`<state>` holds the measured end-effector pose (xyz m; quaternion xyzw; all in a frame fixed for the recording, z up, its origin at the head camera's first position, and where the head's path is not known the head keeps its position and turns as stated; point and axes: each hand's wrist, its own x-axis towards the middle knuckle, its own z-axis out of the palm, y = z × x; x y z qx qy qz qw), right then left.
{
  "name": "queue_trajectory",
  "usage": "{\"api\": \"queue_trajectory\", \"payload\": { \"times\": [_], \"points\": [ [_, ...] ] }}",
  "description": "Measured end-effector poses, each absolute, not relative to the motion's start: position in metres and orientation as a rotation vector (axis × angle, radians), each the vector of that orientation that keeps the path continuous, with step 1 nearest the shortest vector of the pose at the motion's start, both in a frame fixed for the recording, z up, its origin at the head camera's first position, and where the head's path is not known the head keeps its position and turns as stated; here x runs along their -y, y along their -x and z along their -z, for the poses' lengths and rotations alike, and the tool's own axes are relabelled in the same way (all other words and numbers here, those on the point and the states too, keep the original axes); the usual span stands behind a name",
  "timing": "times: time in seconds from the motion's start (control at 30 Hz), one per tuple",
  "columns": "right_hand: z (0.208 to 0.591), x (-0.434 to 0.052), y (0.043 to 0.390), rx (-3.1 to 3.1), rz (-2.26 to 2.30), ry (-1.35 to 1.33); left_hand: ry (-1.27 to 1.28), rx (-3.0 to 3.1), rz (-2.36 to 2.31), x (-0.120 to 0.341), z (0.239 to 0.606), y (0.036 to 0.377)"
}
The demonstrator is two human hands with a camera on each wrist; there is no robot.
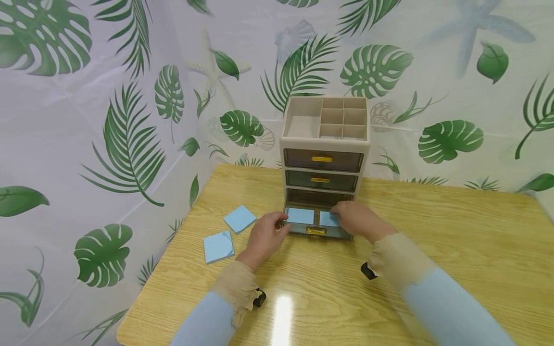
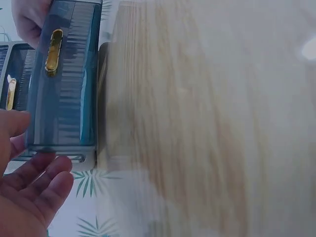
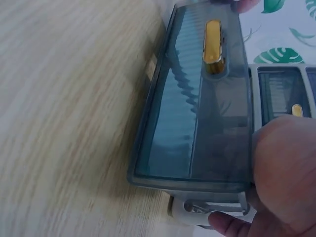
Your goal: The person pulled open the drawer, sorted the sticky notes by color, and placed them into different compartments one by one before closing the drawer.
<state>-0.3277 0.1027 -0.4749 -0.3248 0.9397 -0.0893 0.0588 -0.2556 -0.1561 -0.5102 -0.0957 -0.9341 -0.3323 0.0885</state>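
The bottom drawer (image 1: 332, 232) of a small desk organizer is pulled out, with a tinted front and a yellow handle (image 3: 213, 42). In its left compartment lies a light-blue sticky note pad (image 1: 300, 216). My left hand (image 1: 265, 236) grips the drawer's left front corner; in the left wrist view its other fingers (image 2: 58, 183) curl loosely beside the drawer's end. With its fingertips inside the right compartment, my right hand (image 1: 360, 218) pinches a second blue sticky note pad (image 1: 327, 219), partly hidden by the hand.
Two more blue sticky note pads, a nearer pad (image 1: 218, 247) and a farther pad (image 1: 240, 219), lie left of the organizer (image 1: 325, 142) on the wooden table (image 1: 437, 230). Two upper drawers are pushed in, below an open divided top. A leaf-patterned cloth (image 1: 242, 91) hangs behind.
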Motion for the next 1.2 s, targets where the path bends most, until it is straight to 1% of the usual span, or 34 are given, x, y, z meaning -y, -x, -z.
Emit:
{"api": "queue_trajectory", "payload": {
  "times": [0.3, 0.5, 0.6, 0.83, 1.0, 1.2],
  "points": [
    [0.471, -0.128, 0.292, -3.068, 0.552, 1.247, 0.285, 2.864, 0.962, 0.194, 0.505, 0.226],
    [0.478, -0.141, 0.266, -3.131, 0.617, 1.456, 0.205, 2.857, 0.93, 0.225, 0.501, 0.212],
    [0.485, -0.143, 0.252, -3.104, 0.645, 1.514, 0.148, 2.871, 0.929, 0.239, 0.499, 0.207],
    [0.497, -0.148, 0.23, -2.986, 0.636, 1.41, 0.062, 2.945, 0.791, 0.274, 0.5, 0.202],
    [0.501, -0.152, 0.224, -2.955, 0.652, 1.387, 0.001, 3.003, 0.677, 0.295, 0.507, 0.199],
    [0.505, -0.157, 0.22, -2.906, 0.653, 1.295, -0.02, 3.08, 0.561, 0.307, 0.514, 0.196]
  ]
}}
